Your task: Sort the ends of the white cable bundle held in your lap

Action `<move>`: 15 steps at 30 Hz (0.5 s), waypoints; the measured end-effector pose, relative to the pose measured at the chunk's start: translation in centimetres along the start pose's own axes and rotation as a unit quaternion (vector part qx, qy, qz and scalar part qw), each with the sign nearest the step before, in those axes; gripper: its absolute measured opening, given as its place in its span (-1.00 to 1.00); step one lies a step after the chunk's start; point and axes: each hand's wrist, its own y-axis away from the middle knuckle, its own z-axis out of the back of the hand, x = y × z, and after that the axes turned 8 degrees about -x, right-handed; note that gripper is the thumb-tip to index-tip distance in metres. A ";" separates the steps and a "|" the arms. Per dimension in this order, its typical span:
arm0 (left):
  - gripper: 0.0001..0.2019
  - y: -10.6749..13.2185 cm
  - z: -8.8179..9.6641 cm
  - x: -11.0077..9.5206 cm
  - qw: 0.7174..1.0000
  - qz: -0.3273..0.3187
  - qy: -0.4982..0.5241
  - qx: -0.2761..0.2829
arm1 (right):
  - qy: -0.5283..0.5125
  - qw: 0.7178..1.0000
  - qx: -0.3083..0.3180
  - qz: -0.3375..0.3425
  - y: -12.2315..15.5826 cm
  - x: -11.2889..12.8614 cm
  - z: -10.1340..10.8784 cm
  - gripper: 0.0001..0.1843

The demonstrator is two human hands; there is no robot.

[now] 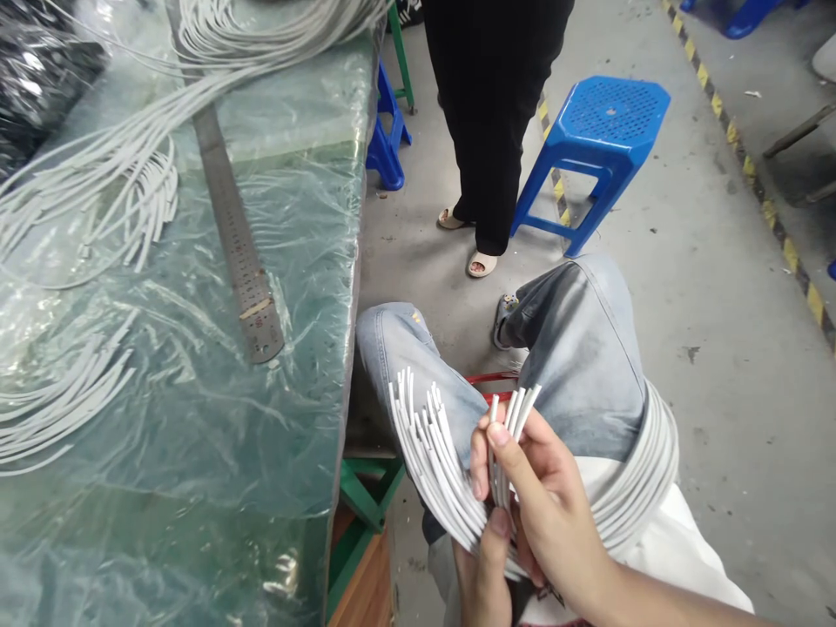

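A bundle of white cables [436,470] lies across my lap, its cut ends fanned out over my left knee. My left hand [489,566], low in the view, is closed around the cables with the thumb on top. Just above it, my right hand [549,496] pinches a few cable ends between thumb and fingers, and their tips stick up past the fingertips. The rest of the bundle curves round as a loop [643,479] over my right thigh. Part of my left hand's grip is hidden behind the right hand.
On the plastic-covered table [287,453] at left lie a steel ruler [228,209] and more white cables [131,183]. Black plastic bags [39,78] sit at the far left. A person in black trousers [493,104] stands ahead, near a blue stool [607,113].
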 end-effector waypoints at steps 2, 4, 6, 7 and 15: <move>-0.69 0.2 0.0 0.3 1.000 0.004 -0.009 0.000 | 0.042 0.997 0.037 -0.053 0.0 -0.1 0.5 -0.63; -0.66 0.3 0.2 0.8 1.000 0.027 -0.005 0.002 | 0.099 0.981 0.082 -0.146 0.1 0.0 1.1 -0.57; -0.63 0.3 0.4 1.4 0.999 0.046 0.002 0.004 | 0.144 0.962 0.104 -0.207 0.1 0.3 1.6 -0.51; -0.64 0.2 0.4 1.5 0.999 0.048 0.003 0.005 | 0.159 0.958 0.103 -0.217 0.0 0.4 1.7 -0.50; -0.63 0.4 -0.5 0.2 0.994 0.060 0.061 0.063 | 0.238 0.930 0.103 -0.259 -1.2 1.1 1.8 -0.55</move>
